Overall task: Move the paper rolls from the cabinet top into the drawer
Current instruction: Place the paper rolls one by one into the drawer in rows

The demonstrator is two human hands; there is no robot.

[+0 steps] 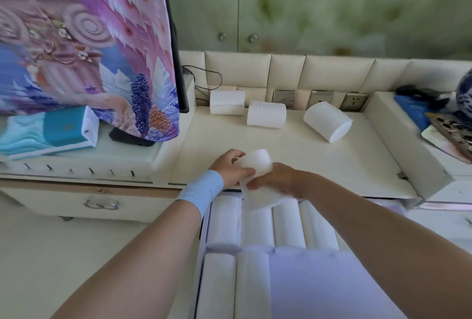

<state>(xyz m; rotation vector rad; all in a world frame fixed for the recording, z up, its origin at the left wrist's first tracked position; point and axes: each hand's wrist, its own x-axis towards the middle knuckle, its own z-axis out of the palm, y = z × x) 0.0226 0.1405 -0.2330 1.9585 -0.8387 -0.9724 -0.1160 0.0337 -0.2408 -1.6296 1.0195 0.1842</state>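
Both hands grip white paper rolls over the cabinet's front edge. My left hand (231, 167) holds the upper roll (256, 161). My right hand (277, 178) holds a lower roll (263, 197) that hangs above the open drawer (204, 249). The two rolls touch and their boundary is blurred. Three more rolls lie on the cream cabinet top (344, 160) near the back: one at the left (227, 102), one in the middle (266, 114), and a tilted one at the right (327, 121). Several rolls (224, 221) lie in rows inside the drawer.
A screen draped in a patterned purple cloth (84, 38) stands on the raised left shelf, beside a teal tissue pack (51, 132). Wall sockets (353, 101) and a black cable (204, 76) sit at the back. A blue-and-white vase (464, 91) and clutter occupy the right ledge.
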